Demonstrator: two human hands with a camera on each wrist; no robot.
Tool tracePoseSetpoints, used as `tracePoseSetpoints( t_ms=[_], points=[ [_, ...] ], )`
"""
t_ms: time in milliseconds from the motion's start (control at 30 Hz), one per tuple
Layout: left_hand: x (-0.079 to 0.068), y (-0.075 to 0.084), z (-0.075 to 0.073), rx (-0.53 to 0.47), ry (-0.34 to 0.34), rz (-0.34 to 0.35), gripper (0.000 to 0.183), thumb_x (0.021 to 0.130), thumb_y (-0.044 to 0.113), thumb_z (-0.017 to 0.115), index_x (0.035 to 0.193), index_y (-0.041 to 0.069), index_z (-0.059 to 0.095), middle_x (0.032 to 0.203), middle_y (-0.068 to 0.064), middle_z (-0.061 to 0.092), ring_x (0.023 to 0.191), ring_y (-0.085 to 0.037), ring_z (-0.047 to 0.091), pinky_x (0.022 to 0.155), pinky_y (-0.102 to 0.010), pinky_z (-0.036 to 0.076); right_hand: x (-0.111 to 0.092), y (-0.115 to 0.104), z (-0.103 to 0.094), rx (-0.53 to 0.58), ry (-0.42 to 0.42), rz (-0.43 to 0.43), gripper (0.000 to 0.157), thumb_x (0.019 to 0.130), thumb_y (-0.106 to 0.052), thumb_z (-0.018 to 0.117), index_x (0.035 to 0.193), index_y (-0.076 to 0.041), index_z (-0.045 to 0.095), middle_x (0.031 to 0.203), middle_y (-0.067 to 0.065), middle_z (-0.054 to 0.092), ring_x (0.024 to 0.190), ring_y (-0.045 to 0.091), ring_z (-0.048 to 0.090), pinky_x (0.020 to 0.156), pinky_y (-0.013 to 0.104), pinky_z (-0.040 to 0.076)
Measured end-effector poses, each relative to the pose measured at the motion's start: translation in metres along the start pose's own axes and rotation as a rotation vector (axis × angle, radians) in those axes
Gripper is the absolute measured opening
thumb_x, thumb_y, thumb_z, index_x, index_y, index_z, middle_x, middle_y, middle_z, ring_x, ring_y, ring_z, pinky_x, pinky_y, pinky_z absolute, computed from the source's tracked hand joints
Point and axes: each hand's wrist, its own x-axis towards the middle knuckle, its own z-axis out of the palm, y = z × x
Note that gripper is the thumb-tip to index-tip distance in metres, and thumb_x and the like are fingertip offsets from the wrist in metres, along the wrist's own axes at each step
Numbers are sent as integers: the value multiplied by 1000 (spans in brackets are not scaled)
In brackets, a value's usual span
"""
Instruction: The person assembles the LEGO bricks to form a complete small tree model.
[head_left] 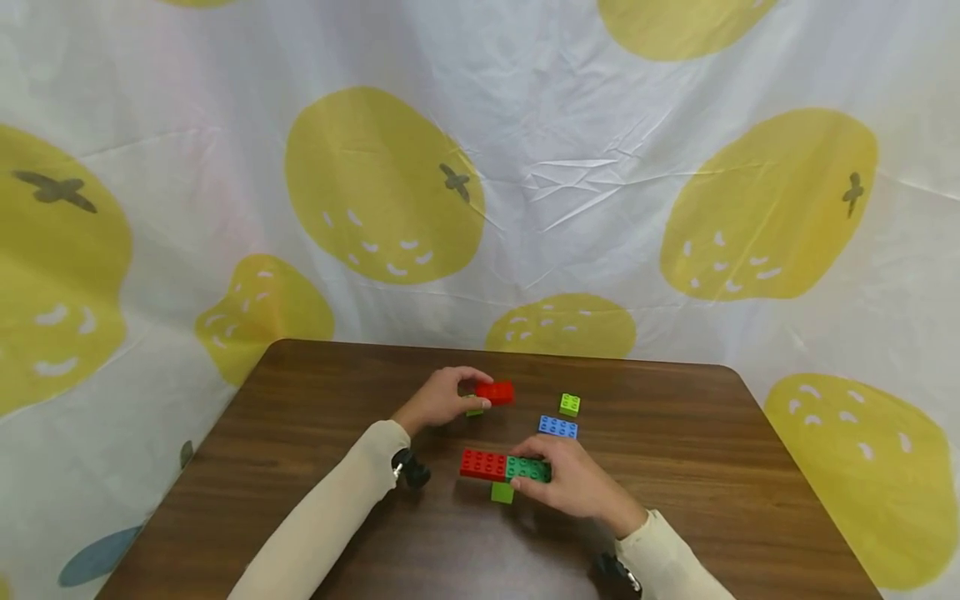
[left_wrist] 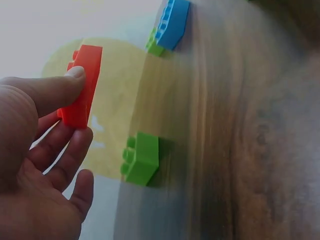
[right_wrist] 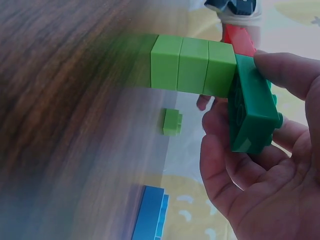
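My left hand (head_left: pixel 444 395) pinches a red toy building brick (left_wrist: pixel 86 92) between thumb and fingers, above the far part of the table. A small lime brick (left_wrist: pixel 142 159) stands below it, partly covered by the hand in the head view. My right hand (head_left: pixel 572 477) grips a dark green brick (right_wrist: pixel 252 107) by its sides. That brick tops a column of three lime bricks (right_wrist: pixel 193 65), at one end of the column. Beside the green brick, in line with it, a second red brick (head_left: pixel 483 462) juts out to the left.
A blue brick (head_left: pixel 558 426) lies beyond my right hand. Another lime brick (head_left: pixel 570 405) sits just behind it. The brown wooden table (head_left: pixel 315 433) ends at a white curtain (head_left: pixel 540 225) with yellow fruit prints.
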Motion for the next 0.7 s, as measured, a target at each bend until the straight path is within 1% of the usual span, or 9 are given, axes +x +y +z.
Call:
tracePoseSetpoints(
  t_ms=[167, 367, 433, 533, 667, 700],
  points=[
    [-11, 13, 0, -1, -27, 33, 41, 94, 33, 82, 130, 17, 73, 125, -4, 73, 111, -30, 66, 97, -45, 57, -3, 1, 0, 9, 7, -1, 31, 93, -33, 82, 119, -17, 74, 108, -8, 76, 90, 2, 66, 80, 28, 57],
    [-25, 29, -4, -7, -47, 65, 39, 93, 31, 82, 129, 18, 73, 118, 0, 73, 107, -35, 66, 85, -35, 56, -5, 3, 0, 14, 23, -2, 31, 94, -33, 81, 120, -17, 74, 109, -8, 77, 91, 2, 66, 79, 27, 57],
    [-31, 35, -7, -7, -56, 82, 39, 93, 32, 82, 129, 18, 73, 116, 1, 73, 106, -36, 66, 83, -32, 56, -5, 4, 0, 12, 26, 2, 31, 94, -33, 81, 120, -17, 74, 109, -8, 77, 91, 2, 66, 79, 27, 57],
    [-41, 41, -9, -3, -67, 111, 38, 93, 33, 82, 127, 19, 73, 115, 3, 73, 104, -34, 66, 82, -30, 56, -4, 4, 0, 18, 27, 8, 31, 93, -32, 82, 119, -17, 75, 107, -8, 76, 89, 2, 65, 78, 26, 56],
    [-55, 46, -11, -3, -89, 150, 36, 92, 32, 82, 125, 20, 74, 114, 5, 73, 95, -29, 65, 78, -27, 56, -5, 4, 1, 29, 24, 22, 30, 92, -31, 83, 117, -16, 75, 102, -9, 75, 83, 2, 62, 73, 24, 54],
    [-58, 48, -11, -9, -98, 159, 36, 92, 31, 82, 125, 19, 74, 113, 4, 73, 92, -31, 65, 76, -27, 56, -6, 5, 1, 29, 25, 24, 30, 92, -31, 83, 117, -16, 75, 102, -9, 75, 82, 2, 61, 72, 24, 53]
  ],
)
